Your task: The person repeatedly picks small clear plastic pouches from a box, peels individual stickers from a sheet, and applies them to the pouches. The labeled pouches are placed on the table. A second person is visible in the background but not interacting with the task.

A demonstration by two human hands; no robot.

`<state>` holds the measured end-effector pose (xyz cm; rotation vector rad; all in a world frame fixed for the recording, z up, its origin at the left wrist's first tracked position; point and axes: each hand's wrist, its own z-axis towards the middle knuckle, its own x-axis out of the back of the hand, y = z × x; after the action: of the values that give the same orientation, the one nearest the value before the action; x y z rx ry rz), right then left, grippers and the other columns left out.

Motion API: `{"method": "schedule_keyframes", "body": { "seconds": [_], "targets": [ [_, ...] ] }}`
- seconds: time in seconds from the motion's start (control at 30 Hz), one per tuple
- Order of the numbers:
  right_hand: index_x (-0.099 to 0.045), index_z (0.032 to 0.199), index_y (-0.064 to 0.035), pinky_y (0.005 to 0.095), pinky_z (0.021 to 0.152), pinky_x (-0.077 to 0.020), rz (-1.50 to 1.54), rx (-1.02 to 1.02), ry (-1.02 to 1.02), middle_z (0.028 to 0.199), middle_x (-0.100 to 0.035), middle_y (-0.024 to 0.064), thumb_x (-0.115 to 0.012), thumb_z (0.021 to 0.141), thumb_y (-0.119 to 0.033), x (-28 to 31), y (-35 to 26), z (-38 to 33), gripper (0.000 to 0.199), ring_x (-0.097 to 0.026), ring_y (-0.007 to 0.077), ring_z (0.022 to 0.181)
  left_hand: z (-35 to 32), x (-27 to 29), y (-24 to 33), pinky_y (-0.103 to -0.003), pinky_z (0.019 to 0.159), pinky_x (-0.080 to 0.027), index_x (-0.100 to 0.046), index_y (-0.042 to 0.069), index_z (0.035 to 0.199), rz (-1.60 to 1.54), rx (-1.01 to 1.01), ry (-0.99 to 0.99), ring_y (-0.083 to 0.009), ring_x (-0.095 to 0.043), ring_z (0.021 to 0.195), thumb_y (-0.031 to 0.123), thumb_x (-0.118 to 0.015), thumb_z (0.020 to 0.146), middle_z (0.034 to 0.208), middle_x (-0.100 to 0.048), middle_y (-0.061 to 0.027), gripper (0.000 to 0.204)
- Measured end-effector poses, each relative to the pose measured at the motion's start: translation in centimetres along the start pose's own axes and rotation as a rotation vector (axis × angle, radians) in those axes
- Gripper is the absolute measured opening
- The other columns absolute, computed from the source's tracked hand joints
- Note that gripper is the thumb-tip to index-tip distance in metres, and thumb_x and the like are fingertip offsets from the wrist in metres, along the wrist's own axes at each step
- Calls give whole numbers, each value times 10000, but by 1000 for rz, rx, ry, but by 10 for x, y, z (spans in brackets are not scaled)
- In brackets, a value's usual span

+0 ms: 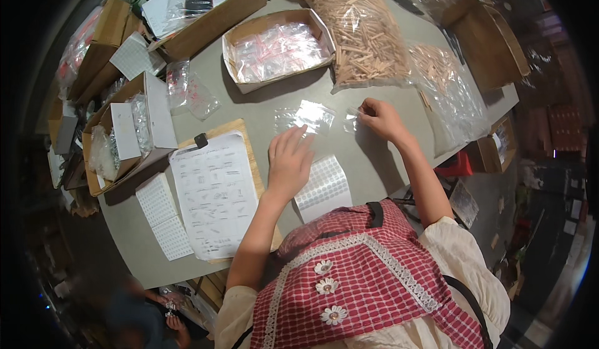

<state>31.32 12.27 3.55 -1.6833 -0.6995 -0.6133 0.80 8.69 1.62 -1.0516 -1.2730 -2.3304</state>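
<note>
My left hand (289,165) lies with fingers stretched out, its fingertips at the near edge of some small clear plastic bags (317,117) on the grey table. To the right, my right hand (382,119) is closed in a pinch on a small clear plastic bag (351,122); glare hides whether anything is inside. Just below the hands sits a white sheet of round grey stickers (323,187), its lower end by my apron. Left of my left forearm, a clipboard (252,155) bears a handwritten paper (215,193) under a black clip.
A carton of clear bags (274,49) stands at the back, beside a large bag of wooden sticks (365,37). Another bag of sticks (446,87) lies right. Open cardboard boxes (134,130) crowd the left edge, near sticker sheets (163,215). Another person's hands (175,324) show lower left.
</note>
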Motion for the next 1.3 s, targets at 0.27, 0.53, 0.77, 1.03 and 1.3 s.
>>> {"method": "schedule_keyframes", "body": {
  "seconds": [0.27, 0.53, 0.77, 1.03, 1.3],
  "targets": [
    [-642, 873, -54, 227, 509, -372, 876, 60, -70, 711, -612, -10, -762, 908, -147, 3, -100, 77, 155, -517, 50, 575, -9, 30, -4, -438, 1083, -435, -695, 65, 1232, -241, 261, 192, -335, -524, 1306, 73, -671, 907, 1418, -600, -139, 327],
    [-641, 1291, -7, 332, 687, -558, 340, 329, 55, 932, -743, 122, -719, 943, -188, -43, -110, 27, 400, -683, 171, 736, -46, 37, 16, -461, 1065, -397, -668, 77, 1139, 22, 379, 104, -370, -461, 1234, 77, -766, 806, 1358, -525, -138, 347],
    [-683, 1120, -20, 435, 842, -544, 144, 609, -214, 1022, -708, 174, -676, 940, -153, -68, -111, -31, 223, -684, 371, 942, -40, 24, 14, -404, 946, -454, -671, 69, 940, -55, 370, 170, -300, -557, 1052, 29, -736, 816, 1133, -630, -92, 146],
    [-648, 1023, -23, 450, 818, -516, 189, 497, -371, 968, -682, 167, -725, 855, -113, -72, -116, -47, 205, -648, 377, 929, -46, 27, 20, -263, 622, -510, -686, 18, 1002, -303, 596, 133, -117, -656, 680, 79, -736, 921, 839, -713, -51, 113],
    [-635, 980, -47, 435, 831, -500, -35, 789, -133, 937, -626, 126, -727, 813, -56, -73, -128, -54, 191, -607, 337, 932, -41, 39, 26, -233, 671, -504, -714, 15, 1035, -460, 824, 111, -54, -632, 719, 69, -741, 892, 799, -732, -28, 155]
  ]
}}
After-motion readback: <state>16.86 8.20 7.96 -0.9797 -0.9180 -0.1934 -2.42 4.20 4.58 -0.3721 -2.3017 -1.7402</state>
